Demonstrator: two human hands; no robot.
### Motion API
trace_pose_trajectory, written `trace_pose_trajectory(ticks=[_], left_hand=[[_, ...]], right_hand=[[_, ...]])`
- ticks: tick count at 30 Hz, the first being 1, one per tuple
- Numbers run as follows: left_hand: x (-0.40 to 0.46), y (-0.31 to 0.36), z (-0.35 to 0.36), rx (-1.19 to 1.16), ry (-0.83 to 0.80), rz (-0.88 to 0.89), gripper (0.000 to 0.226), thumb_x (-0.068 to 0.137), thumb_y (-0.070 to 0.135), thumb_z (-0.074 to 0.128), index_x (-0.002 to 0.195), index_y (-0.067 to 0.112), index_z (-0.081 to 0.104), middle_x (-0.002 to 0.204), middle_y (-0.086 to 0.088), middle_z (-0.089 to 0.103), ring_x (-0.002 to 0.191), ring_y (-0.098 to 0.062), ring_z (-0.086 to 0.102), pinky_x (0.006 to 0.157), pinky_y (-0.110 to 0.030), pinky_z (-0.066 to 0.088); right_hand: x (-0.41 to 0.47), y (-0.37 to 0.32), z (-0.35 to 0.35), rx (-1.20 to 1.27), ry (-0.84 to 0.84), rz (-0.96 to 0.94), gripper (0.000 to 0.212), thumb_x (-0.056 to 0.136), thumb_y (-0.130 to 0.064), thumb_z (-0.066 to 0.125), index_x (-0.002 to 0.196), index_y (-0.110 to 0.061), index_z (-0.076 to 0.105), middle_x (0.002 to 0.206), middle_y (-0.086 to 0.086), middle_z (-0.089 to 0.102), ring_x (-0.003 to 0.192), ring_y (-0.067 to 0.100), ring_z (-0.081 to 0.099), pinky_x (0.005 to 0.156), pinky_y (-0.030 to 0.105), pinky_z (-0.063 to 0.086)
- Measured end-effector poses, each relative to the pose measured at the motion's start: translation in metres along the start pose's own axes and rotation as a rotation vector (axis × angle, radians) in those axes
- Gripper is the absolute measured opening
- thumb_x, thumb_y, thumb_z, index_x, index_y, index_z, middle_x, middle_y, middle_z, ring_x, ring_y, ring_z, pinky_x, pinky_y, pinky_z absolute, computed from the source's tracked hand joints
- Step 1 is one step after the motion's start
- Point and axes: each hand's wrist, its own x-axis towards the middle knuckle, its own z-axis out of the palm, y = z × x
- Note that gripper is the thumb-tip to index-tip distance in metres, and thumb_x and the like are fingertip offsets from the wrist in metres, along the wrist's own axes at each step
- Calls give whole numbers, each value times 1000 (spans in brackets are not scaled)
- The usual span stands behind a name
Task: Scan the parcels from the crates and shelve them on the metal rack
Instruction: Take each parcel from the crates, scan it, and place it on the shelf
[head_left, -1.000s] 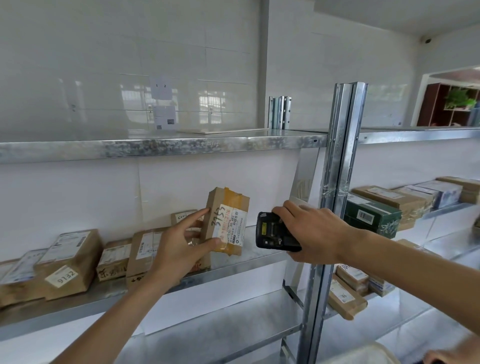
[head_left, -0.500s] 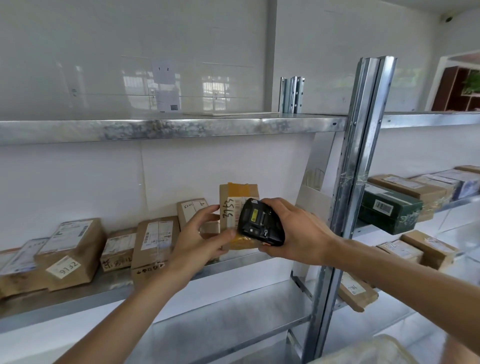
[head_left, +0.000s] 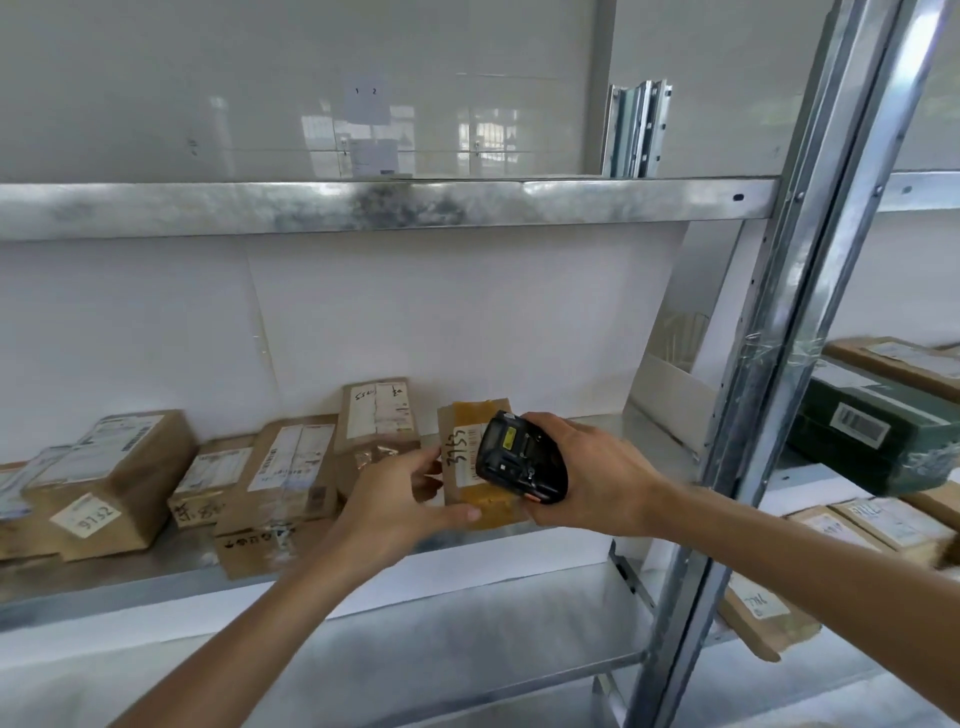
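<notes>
A small brown parcel (head_left: 464, 451) with yellow tape and a white label marked 3153 stands upright on the middle shelf (head_left: 597, 431) of the metal rack. My left hand (head_left: 395, 499) grips its lower left side, thumb under its front edge. My right hand (head_left: 592, 480) holds a black handheld scanner (head_left: 521, 458) right in front of the parcel's label, hiding its right half. The parcel stands just right of a row of shelved brown parcels (head_left: 291, 467).
A galvanised upright post (head_left: 779, 374) stands right of my hands. Beyond it lie a dark green box (head_left: 872, 436) and more brown parcels (head_left: 883, 525). One parcel on the left is marked 9132 (head_left: 104, 488). The lower shelf (head_left: 467, 660) and the top shelf (head_left: 363, 205) frame the bay.
My left hand carried the parcel back and down onto the shelf beside the row. My right hand followed with the scanner and now covers part of the label. The view moved closer.
</notes>
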Motion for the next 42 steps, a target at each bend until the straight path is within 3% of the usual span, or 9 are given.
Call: trace_pose_trajectory(ticks=[7, 12, 20, 24, 27, 30, 34, 39, 42], left_hand=[[12, -30, 21, -5, 4, -93, 72, 66, 35, 95, 131, 28, 65, 111, 15, 75, 101, -4, 72, 90, -30, 60], [17, -45, 35, -25, 87, -114, 63, 69, 21, 94, 124, 33, 65, 108, 14, 76, 100, 0, 71, 80, -14, 56], [23, -58, 62, 37, 222, -91, 54, 88, 23, 78, 137, 33, 57, 114, 26, 68, 108, 8, 64, 99, -19, 52], [26, -53, 71, 88, 251, -60, 43, 90, 41, 69, 119, 58, 42, 94, 56, 56, 99, 25, 57, 84, -1, 45], [32, -57, 77, 132, 299, -18, 37, 94, 39, 67, 124, 50, 48, 103, 42, 62, 105, 14, 60, 86, -5, 46], [39, -64, 82, 131, 324, -3, 39, 97, 39, 64, 135, 29, 58, 120, 18, 67, 112, -1, 62, 96, -29, 54], [47, -65, 90, 162, 367, -11, 41, 99, 34, 63, 136, 19, 58, 127, 11, 61, 116, -6, 56, 102, -37, 50], [57, -71, 96, 200, 367, -61, 48, 101, 35, 58, 145, 17, 50, 139, 7, 53, 124, -4, 46, 101, -7, 33], [62, -75, 99, 200, 402, -75, 49, 103, 26, 56, 150, 14, 46, 145, 5, 48, 127, 2, 38, 104, -5, 26]], right_hand=[[20, 34, 37, 69, -47, -4, 92, 62, -65, 74, 144, -40, 39, 125, -18, 65, 105, 11, 64, 86, 34, 57], [30, 51, 58, 86, -69, 16, 90, 61, -53, 78, 142, -41, 40, 121, -18, 65, 102, 13, 64, 83, 39, 58], [44, 65, 77, 82, -69, 27, 85, 65, -54, 79, 141, -42, 40, 122, -18, 65, 104, 13, 64, 82, 38, 58], [51, 71, 81, 109, -66, 42, 83, 66, -53, 80, 139, -41, 41, 118, -17, 66, 99, 14, 65, 82, 39, 58], [58, 76, 82, 133, -58, 45, 82, 68, -52, 82, 139, -38, 44, 114, -16, 66, 95, 13, 64, 80, 36, 58], [64, 79, 81, 143, -51, 42, 79, 70, -49, 82, 139, -36, 46, 112, -16, 67, 95, 13, 64, 79, 33, 57], [75, 85, 79, 134, -48, 21, 82, 70, -50, 83, 142, -35, 46, 118, -16, 66, 102, 12, 63, 81, 30, 54], [89, 91, 83, 136, -42, 12, 81, 69, -48, 84, 141, -35, 47, 118, -16, 66, 103, 11, 62, 82, 31, 55], [96, 93, 88, 141, -31, 5, 81, 69, -48, 84, 139, -34, 48, 116, -15, 66, 100, 12, 63, 82, 32, 56]])
